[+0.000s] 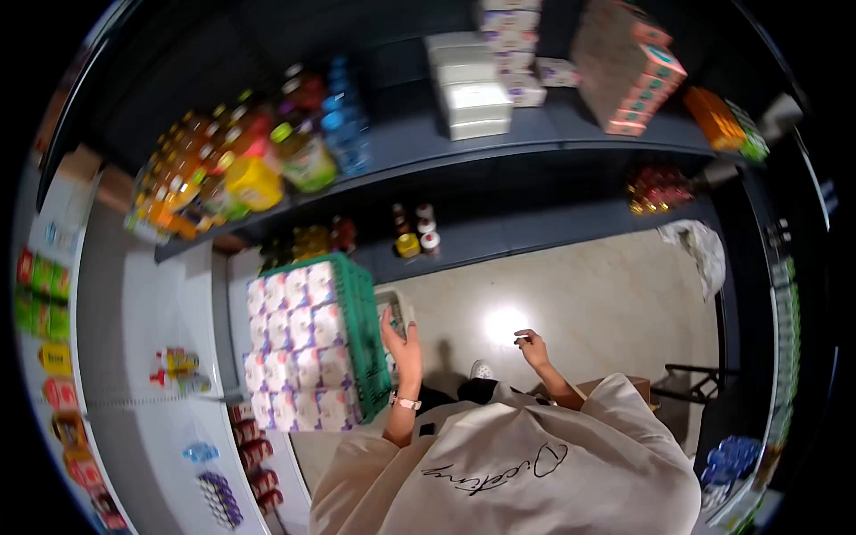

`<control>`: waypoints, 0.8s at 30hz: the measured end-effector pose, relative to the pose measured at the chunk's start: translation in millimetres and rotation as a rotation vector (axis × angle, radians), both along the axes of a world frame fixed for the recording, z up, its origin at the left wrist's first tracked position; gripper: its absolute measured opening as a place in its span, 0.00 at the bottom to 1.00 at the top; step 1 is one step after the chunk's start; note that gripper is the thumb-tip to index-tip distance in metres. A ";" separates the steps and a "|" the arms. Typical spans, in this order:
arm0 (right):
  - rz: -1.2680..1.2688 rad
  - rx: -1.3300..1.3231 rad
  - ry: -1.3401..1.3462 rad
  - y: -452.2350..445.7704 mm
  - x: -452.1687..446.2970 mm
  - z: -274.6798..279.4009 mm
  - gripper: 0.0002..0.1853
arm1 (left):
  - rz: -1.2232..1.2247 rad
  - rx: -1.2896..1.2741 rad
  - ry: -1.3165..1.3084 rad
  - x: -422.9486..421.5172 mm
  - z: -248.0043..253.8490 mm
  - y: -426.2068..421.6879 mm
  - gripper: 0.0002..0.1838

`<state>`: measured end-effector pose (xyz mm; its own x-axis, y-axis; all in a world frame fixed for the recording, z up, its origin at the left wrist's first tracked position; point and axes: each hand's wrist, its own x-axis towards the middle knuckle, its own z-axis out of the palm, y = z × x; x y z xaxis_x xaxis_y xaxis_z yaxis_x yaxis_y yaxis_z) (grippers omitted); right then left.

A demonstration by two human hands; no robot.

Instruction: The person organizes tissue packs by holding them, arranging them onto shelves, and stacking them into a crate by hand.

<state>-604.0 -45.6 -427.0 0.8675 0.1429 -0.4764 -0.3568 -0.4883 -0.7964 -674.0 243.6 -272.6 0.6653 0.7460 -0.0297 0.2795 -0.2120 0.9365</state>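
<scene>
My left hand (406,354), with a band on the wrist, is raised beside a green plastic crate (361,321). Its fingers are spread and it holds nothing; whether it touches the crate's side I cannot tell. Packs of tissue (303,343) in white, pink and purple wrapping are stacked in rows at the crate. Behind my left hand, a pale bin (403,308) is partly hidden. Over the floor to the right hangs my right hand (533,349), its fingers loosely bent and apart, with nothing in them.
A dark shelf (401,134) runs across the back, bearing bottles (241,160), white boxes (468,89) and pink cartons (624,76). Jars (410,242) stand on the lower shelf. A white plastic bag (700,254) hangs at the right, above a black stool-like frame (695,379).
</scene>
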 end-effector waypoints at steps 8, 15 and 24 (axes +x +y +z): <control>-0.414 0.235 -0.231 -110.4 64.2 85.1 0.12 | -0.547 -0.208 -0.077 109.5 45.3 -148.6 0.27; -0.449 0.445 -0.195 -106.1 102.1 112.1 0.12 | -0.612 -0.343 -0.049 153.2 36.9 -166.7 0.27; -0.414 0.607 -0.047 -85.6 257.6 182.3 0.13 | -0.600 -0.547 -0.065 289.3 50.6 -178.1 0.24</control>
